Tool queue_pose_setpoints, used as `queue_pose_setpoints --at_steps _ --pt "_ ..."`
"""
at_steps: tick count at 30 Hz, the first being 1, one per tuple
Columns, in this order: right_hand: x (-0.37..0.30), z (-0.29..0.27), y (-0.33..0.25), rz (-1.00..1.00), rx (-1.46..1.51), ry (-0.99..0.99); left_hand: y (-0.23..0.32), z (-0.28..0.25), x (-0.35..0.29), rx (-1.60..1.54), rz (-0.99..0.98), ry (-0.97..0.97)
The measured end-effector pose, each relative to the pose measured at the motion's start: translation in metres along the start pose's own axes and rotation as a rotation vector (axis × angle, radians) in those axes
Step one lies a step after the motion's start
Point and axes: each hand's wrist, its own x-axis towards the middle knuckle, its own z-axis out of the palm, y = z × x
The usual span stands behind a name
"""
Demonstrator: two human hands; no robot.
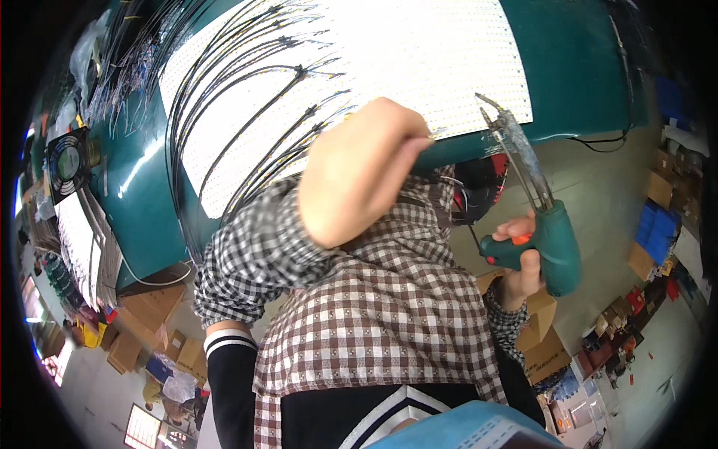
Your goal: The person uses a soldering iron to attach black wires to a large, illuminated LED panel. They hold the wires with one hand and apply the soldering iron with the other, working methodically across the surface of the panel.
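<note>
My right hand [521,254] is wrapped round the handle of a green soldering gun [562,247], one finger by its orange trigger. The gun's metal barrel and tip point up and left, beside the board's near right corner. My left hand [363,168] is above the near edge of a large white circuit board [419,67], thumb and fingers pinched together. What the pinch holds, if anything, is too small to make out. Several black cables [247,112] with bare wire ends arch across the board's left side, partly hidden by my left hand and sleeve.
The board lies on a green-topped table [576,67]. A black fan [67,165] and stacked white panels [86,239] are at the left, with more wires [134,67] at the far left. Cardboard boxes [153,307] stand below the table; blue bins [652,232] are at the right.
</note>
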Motion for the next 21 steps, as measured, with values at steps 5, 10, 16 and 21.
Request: queue_pose_setpoints --at_steps 5,10,16,21 --pt "0.003 0.010 -0.005 0.079 0.073 0.018 0.001 -0.048 -0.013 -0.066 -0.417 -0.002" --pt "-0.001 0.010 -0.002 0.050 -0.006 -0.092 -0.008 -0.041 -0.031 0.057 -0.460 -0.128" --pt "-0.007 0.017 -0.010 0.124 -0.048 -0.121 -0.010 -0.031 -0.036 0.140 -0.298 -0.054" --pt "-0.008 0.023 -0.018 0.177 -0.068 -0.106 -0.010 -0.025 -0.036 0.160 -0.283 0.014"
